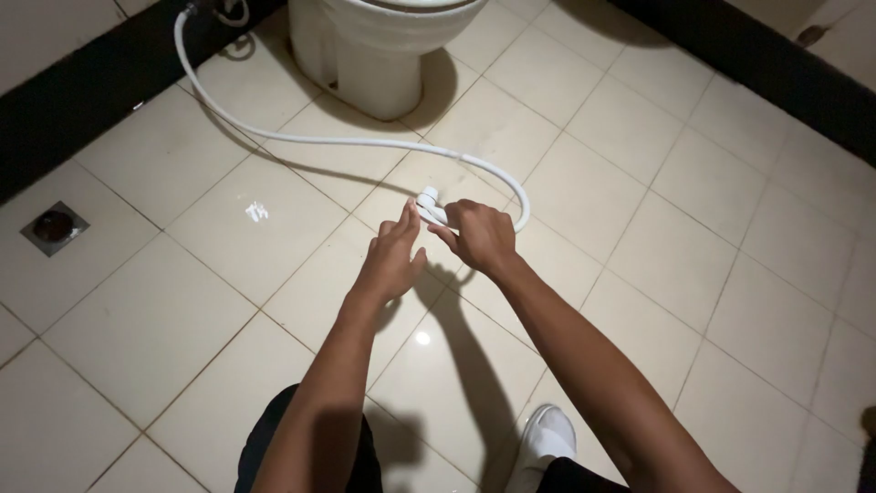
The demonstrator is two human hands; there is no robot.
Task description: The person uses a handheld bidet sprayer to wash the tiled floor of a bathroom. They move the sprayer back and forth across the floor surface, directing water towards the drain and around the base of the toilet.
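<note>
My right hand (482,235) is closed around the handle of a white spray head (429,203). A long white hose (319,139) runs from it in a loop across the floor to the wall at the top left. My left hand (394,256) is held just left of the spray head, fingers straight and together, fingertips close to its nozzle; whether they touch it I cannot tell.
A white toilet base (374,55) stands at the top centre on cream floor tiles (693,274). A square floor drain (53,227) lies at the left. Dark skirting (73,100) lines both walls. My white shoe (543,443) shows at the bottom.
</note>
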